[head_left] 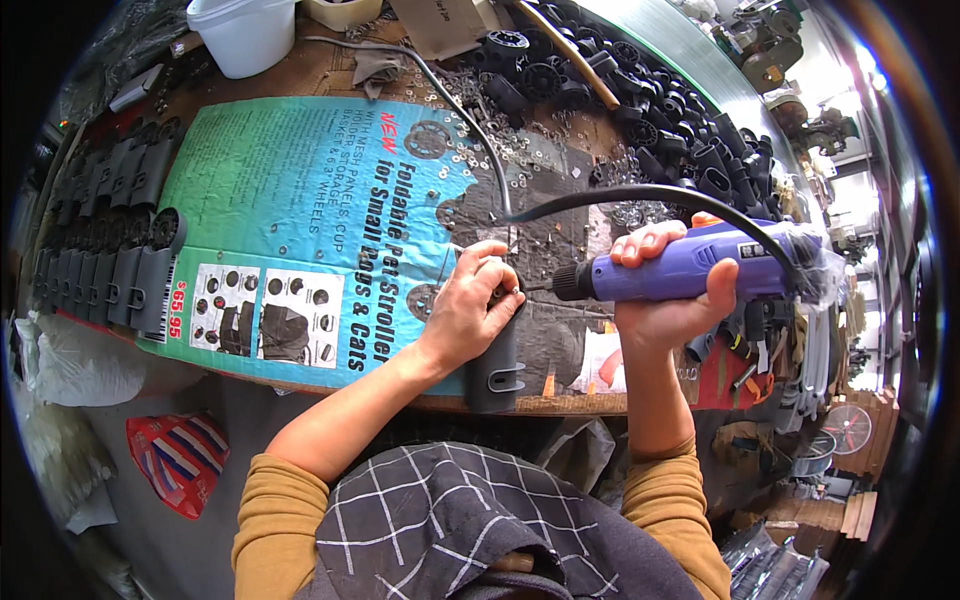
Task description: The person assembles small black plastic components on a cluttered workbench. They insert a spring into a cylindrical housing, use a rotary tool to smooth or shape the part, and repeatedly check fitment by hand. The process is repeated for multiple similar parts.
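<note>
My right hand (pixel 668 322) is wrapped round a purple electric screwdriver (pixel 650 272) with a black nose. The tool lies level, its thin bit pointing left at the fingers of my left hand (pixel 462 312). Those fingers are closed on the far end of a dark grey plastic part (pixel 492 382), whose near end reaches the table's front edge. Whether they also pinch a small screw is hidden. A black cable (pixel 640 194) arches from the back of the screwdriver over to the left.
A printed blue-green cardboard sheet (pixel 300 150) covers the table's left. Several similar grey parts (pixel 125 270) stand in rows there. Loose washers (pixel 480 155) lie scattered beyond my hands. Black wheels and fittings (pixel 690 130) pile up at the far right. A white bucket (pixel 243 40) stands far left.
</note>
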The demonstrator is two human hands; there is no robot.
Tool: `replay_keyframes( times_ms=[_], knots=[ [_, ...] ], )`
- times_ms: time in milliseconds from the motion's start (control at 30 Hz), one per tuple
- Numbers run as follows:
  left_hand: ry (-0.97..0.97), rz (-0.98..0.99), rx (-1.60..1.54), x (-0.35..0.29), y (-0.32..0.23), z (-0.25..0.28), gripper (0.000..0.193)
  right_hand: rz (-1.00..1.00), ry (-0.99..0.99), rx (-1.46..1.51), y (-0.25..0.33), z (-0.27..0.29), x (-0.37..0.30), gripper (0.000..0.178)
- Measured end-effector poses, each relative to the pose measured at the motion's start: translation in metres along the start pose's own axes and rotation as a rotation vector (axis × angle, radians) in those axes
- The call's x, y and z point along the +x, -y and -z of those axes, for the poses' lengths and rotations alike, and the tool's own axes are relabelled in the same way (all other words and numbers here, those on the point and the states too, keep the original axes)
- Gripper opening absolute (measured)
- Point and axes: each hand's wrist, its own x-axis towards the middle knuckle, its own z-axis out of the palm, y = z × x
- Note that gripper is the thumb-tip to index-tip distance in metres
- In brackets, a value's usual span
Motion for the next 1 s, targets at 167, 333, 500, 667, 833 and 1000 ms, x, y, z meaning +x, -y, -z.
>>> replay_keyframes(
  times_ms=[167,333,500,667,833,1000],
  knots=[
    [0.023,0.027,-0.018,0.001,-0.002,0.001,0.018,0.006,0.066,-0.089,-0.006,-0.012,-0.001,0.06],
    [-0.058,-0.123,0.08,0.003,-0.002,0.001,0.018,0.075,0.115,-0.173,-0.009,-0.014,0.0,0.058],
    [0.017,-0.019,-0.019,0.0,0.0,0.0,0.02,0.05,0.154,-0.23,-0.009,-0.015,-0.006,0.059],
    [-0.063,-0.145,0.027,0.001,0.004,0.0,0.024,0.032,0.186,-0.338,-0.01,-0.025,-0.016,0.07],
    [-0.066,-0.072,0.002,0.0,0.006,-0.003,0.024,-0.028,0.154,-0.48,-0.008,-0.033,-0.025,0.073],
    [-0.066,-0.084,-0.006,0.001,0.009,-0.003,0.022,-0.018,0.221,-0.534,-0.009,-0.035,-0.023,0.073]
  ],
)
